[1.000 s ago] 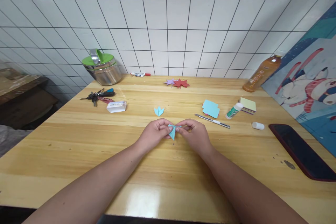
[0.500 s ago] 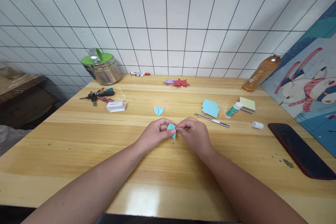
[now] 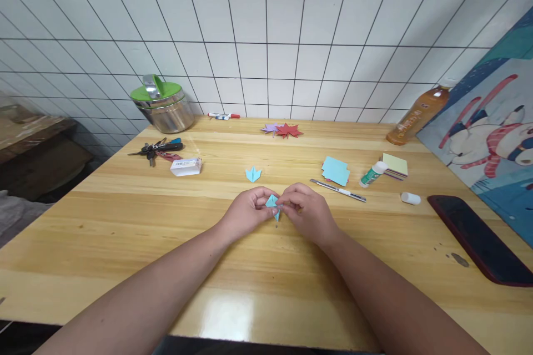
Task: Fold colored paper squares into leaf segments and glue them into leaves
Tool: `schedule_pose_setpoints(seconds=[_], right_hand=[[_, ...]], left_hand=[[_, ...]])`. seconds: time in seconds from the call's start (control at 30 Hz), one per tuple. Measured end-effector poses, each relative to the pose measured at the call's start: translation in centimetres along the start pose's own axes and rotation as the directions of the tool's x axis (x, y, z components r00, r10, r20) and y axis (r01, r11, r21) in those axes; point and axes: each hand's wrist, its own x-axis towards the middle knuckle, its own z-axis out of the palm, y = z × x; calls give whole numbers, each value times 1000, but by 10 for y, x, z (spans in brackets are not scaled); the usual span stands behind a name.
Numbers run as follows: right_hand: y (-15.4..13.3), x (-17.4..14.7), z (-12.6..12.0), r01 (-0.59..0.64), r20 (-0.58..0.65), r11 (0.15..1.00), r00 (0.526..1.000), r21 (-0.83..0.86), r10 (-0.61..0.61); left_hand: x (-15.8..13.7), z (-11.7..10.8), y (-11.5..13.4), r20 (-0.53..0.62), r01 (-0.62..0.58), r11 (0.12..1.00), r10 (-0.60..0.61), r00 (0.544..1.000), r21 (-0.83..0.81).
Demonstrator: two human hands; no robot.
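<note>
A small folded piece of light blue paper (image 3: 272,201) is held just above the table, in the middle. My left hand (image 3: 249,211) pinches its left side between thumb and fingers. From the right, my right hand (image 3: 307,211) has thumb and fingertips closed on the paper's right edge, covering part of it. A second folded light blue paper piece (image 3: 253,174), with several points, lies on the table just beyond my left hand. Behind my right hand rest a slim craft knife (image 3: 338,191) and a stack of light blue paper squares (image 3: 335,171).
To the right are a glue stick (image 3: 373,174), its white cap (image 3: 410,198), a sticky-note pad (image 3: 395,166), a phone (image 3: 478,238) and a drink bottle (image 3: 420,115). Paper leaves (image 3: 288,131), a marker (image 3: 224,116), a steel pot (image 3: 169,111), keys (image 3: 160,148) and a small box (image 3: 186,166) lie further back.
My right fingers have shifted slightly over the paper's right edge, and its upper part shows a little differently. My left hand keeps its hold. The whole view has moved slightly.
</note>
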Motion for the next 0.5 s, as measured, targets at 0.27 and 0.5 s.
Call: schedule_pose_setpoints(seconds=[0.27, 0.5], right_hand=[[1, 2, 7, -250, 55, 928, 968, 276, 244], [-2, 3, 3, -312, 39, 887, 947, 340, 319]], left_hand=[[-5, 2, 6, -59, -23, 988, 32, 998, 153], [-3, -1, 5, -31, 45, 998, -46, 998, -46]])
